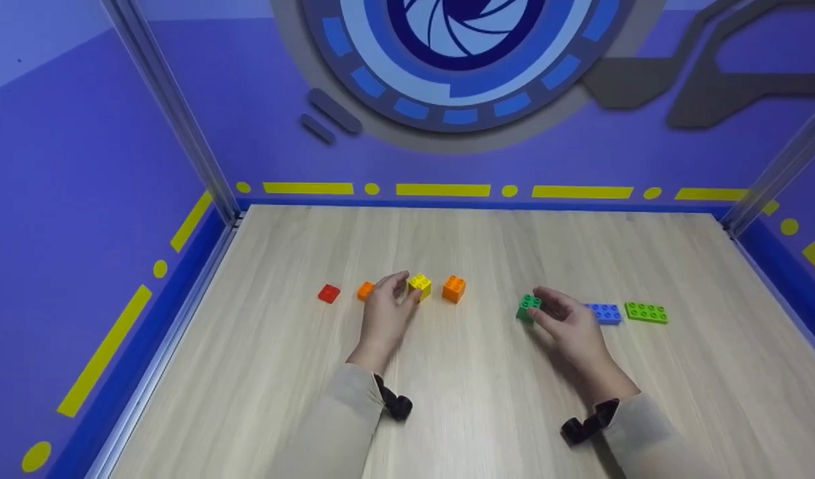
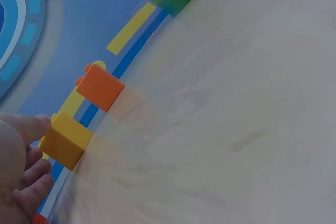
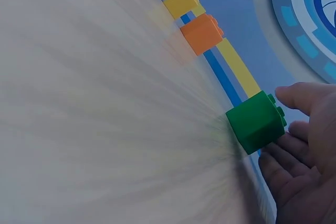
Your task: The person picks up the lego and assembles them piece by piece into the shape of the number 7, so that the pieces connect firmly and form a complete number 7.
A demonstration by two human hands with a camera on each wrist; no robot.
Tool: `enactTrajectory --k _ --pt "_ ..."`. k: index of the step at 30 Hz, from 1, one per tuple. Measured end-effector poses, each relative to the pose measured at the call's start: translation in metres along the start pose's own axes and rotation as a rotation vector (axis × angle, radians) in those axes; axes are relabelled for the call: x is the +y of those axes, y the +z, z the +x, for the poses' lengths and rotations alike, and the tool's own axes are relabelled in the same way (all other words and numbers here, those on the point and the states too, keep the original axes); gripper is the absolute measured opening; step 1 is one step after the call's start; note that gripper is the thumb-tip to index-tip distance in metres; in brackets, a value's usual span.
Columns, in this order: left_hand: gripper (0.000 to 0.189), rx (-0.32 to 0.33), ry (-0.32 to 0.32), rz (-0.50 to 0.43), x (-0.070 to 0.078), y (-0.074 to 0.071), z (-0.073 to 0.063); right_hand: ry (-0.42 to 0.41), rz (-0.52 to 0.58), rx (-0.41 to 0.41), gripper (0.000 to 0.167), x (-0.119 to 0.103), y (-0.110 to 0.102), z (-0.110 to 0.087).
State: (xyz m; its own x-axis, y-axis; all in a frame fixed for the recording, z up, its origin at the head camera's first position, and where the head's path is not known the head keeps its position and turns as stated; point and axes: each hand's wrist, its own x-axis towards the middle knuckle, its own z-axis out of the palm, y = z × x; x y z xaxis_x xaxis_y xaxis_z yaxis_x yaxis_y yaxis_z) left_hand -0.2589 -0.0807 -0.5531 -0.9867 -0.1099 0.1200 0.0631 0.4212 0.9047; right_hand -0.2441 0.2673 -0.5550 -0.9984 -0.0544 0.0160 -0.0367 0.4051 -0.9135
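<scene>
A yellow block with studs stands on the table beside my left hand. The left thumb reaches its near edge, while the loosely bent fingers lie to its left, not wrapped round it. A green block stands farther right, by my right hand. That thumb is at the block's near side and the fingers are spread behind and beside it; in the right wrist view the green block sits between thumb and fingers without a visible squeeze. Between the hands stands an orange block.
A flat red piece lies at far left, and another orange piece is partly hidden by the left hand. Right of the right hand are a blue brick, partly covered, and a lime brick. Purple walls enclose the wooden table.
</scene>
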Motion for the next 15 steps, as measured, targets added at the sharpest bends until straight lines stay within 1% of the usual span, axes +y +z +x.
enactTrajectory --k 5,11,15 --pt "0.048 -0.015 -0.009 0.009 -0.0014 0.0008 0.0002 -0.005 -0.053 0.003 0.057 0.0002 0.0012 -0.0003" --pt "0.042 -0.012 0.012 -0.009 -0.0040 0.0013 0.0000 -0.015 -0.092 0.023 0.051 -0.0004 0.0017 0.0003" --pt "0.041 -0.011 0.039 -0.032 -0.0070 0.0008 -0.0022 -0.014 -0.106 0.030 0.050 0.0012 0.0034 -0.0015"
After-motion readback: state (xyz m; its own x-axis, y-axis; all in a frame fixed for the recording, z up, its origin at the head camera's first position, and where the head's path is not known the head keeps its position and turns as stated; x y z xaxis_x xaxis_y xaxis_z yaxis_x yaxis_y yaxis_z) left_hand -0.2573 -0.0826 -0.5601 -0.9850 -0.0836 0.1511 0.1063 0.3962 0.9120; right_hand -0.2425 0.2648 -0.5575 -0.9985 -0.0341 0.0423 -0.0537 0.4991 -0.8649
